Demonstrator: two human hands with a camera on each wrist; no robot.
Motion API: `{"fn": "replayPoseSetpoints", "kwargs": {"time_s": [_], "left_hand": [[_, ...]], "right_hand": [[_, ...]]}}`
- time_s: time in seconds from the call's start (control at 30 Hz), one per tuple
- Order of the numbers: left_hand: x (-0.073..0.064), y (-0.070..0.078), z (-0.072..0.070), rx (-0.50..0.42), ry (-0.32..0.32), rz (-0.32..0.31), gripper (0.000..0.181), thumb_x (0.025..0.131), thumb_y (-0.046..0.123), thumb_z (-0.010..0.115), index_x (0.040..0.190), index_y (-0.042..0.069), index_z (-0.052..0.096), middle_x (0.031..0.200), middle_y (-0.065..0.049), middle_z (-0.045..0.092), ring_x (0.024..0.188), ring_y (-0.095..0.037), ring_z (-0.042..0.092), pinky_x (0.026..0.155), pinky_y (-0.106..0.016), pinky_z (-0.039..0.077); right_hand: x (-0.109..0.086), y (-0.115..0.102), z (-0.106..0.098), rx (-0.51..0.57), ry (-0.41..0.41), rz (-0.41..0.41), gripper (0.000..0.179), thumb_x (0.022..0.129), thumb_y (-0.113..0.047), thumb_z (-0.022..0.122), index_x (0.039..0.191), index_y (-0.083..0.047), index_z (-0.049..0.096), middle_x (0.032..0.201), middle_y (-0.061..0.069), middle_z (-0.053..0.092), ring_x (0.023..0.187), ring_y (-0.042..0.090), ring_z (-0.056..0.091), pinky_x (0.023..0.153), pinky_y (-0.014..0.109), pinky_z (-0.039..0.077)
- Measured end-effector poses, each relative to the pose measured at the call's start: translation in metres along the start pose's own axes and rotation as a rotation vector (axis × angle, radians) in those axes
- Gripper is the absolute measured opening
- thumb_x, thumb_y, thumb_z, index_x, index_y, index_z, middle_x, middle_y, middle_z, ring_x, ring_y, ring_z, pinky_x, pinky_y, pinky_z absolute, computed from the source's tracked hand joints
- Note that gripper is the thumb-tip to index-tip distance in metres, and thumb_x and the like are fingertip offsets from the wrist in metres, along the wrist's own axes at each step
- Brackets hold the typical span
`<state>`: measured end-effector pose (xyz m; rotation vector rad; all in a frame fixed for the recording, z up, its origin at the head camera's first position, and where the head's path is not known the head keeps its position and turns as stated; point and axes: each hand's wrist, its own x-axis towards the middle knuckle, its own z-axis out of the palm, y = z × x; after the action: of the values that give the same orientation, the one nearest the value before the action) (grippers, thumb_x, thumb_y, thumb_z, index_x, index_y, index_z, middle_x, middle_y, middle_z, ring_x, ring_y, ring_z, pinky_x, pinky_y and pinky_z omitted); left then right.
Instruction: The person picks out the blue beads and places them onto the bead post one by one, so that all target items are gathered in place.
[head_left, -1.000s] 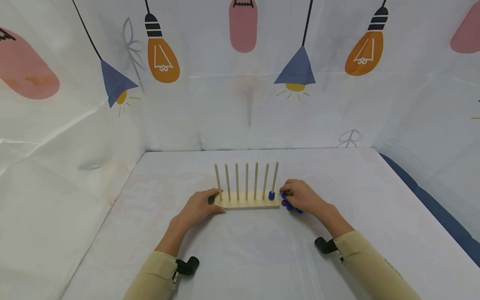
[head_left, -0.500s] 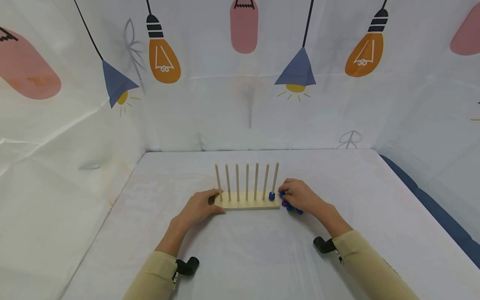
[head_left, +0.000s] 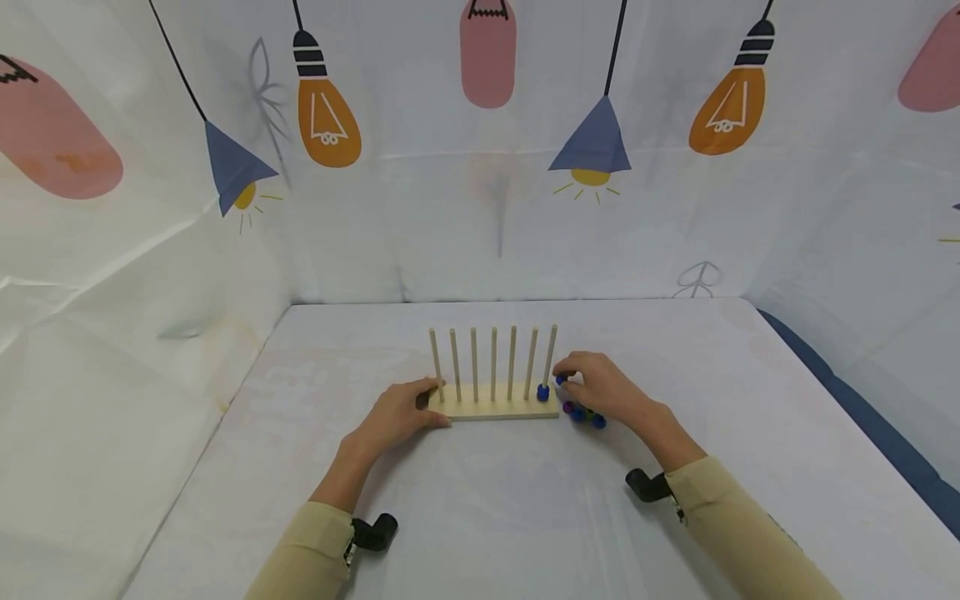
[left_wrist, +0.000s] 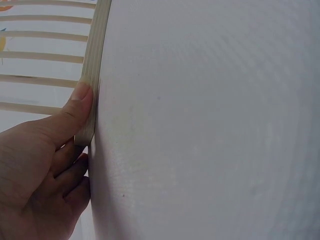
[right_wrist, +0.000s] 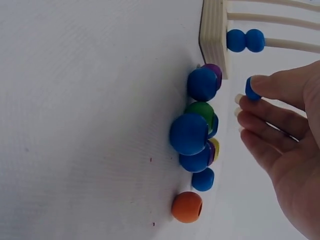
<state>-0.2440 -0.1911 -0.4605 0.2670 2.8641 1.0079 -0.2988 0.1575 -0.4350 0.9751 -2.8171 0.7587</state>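
A pale wooden base with several upright pegs (head_left: 487, 409) stands mid-table in the head view. My left hand (head_left: 397, 414) grips its left end, thumb along the front edge, as the left wrist view shows with the base (left_wrist: 97, 55). Two blue beads (right_wrist: 245, 40) sit stacked at the foot of the rightmost peg. Between thumb and fingers, my right hand (head_left: 600, 387) pinches a blue bead (right_wrist: 253, 89), raised just right of that peg. Loose beads lie below this hand: blue (right_wrist: 188, 134), green (right_wrist: 201, 113), purple (right_wrist: 214, 73) and orange (right_wrist: 187, 207).
The white table (head_left: 495, 517) reaches back to a white cloth wall (head_left: 420, 225) printed with lamps and bulbs. Black wrist cameras (head_left: 649, 486) jut from both sleeves. A dark blue strip (head_left: 847, 400) runs beyond the table's right edge.
My right hand has lifted slightly from the loose beads toward the rightmost peg, with a blue bead in its fingers. The left hand and the wooden base have stayed in place.
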Motion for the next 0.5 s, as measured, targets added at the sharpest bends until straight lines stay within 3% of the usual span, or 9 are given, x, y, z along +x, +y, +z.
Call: {"fn": "replayPoseSetpoints", "kwargs": {"time_s": [0.27, 0.5], "left_hand": [[-0.001, 0.002, 0.000, 0.000, -0.012, -0.041, 0.072, 0.081, 0.039, 0.081, 0.144, 0.017, 0.054, 0.150, -0.011, 0.052, 0.143, -0.034, 0.042, 0.117, -0.052, 0.036], [0.000, 0.003, 0.000, 0.004, -0.014, -0.038, 0.072, 0.082, 0.039, 0.081, 0.144, 0.016, 0.054, 0.150, -0.012, 0.051, 0.143, -0.035, 0.042, 0.116, -0.053, 0.036]], "right_hand": [[0.002, -0.005, -0.006, 0.026, 0.036, 0.011, 0.024, 0.086, 0.001, 0.070, 0.109, -0.003, 0.073, 0.102, 0.009, 0.073, 0.095, 0.023, 0.067, 0.086, 0.045, 0.058], [0.003, -0.010, -0.012, 0.035, 0.057, 0.026, 0.022, 0.087, -0.002, 0.071, 0.110, -0.003, 0.072, 0.103, 0.010, 0.073, 0.097, 0.027, 0.067, 0.087, 0.049, 0.057]]}}
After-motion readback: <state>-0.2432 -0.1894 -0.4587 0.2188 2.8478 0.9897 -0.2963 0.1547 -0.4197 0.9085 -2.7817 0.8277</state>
